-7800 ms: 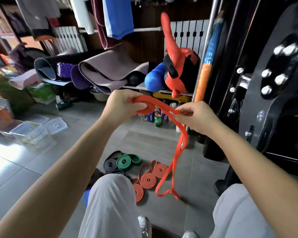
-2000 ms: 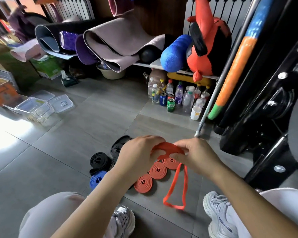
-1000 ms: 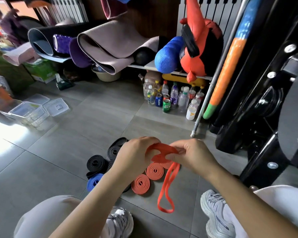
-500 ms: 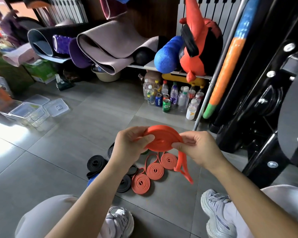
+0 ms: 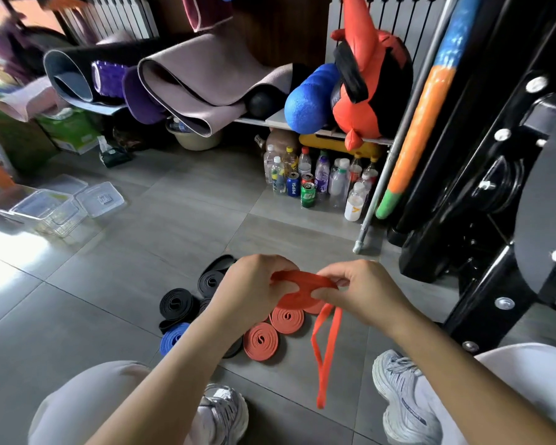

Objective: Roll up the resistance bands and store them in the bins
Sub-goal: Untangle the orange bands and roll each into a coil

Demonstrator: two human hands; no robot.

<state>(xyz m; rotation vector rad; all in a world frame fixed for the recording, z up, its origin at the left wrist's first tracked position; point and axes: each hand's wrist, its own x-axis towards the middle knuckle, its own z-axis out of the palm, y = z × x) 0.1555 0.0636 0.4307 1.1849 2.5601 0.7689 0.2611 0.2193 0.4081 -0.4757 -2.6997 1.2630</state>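
Both hands hold an orange resistance band [image 5: 302, 292] in the air, partly wound into a flat coil. My left hand [image 5: 254, 289] grips the coil's left side; my right hand [image 5: 363, 292] pinches its right side. The band's loose loop [image 5: 323, 354] hangs down from the coil toward the floor. Below on the grey tiles lie rolled orange bands [image 5: 260, 341], rolled black bands [image 5: 176, 306] and a blue rolled band [image 5: 173, 338]. Clear plastic bins [image 5: 50, 211] stand at the far left on the floor.
A clear lid [image 5: 100, 199] lies beside the bins. Bottles and cans [image 5: 315, 183] stand under a shelf carrying rolled mats [image 5: 203, 86] and a blue foam roller [image 5: 308, 97]. A black weight machine [image 5: 495, 187] fills the right. My white shoes [image 5: 405, 399] flank the hanging loop.
The coil has come down from a raised, tilted position to lie flat between my hands. The loose tail, bunched by my right hand half a second ago, now hangs straight down.
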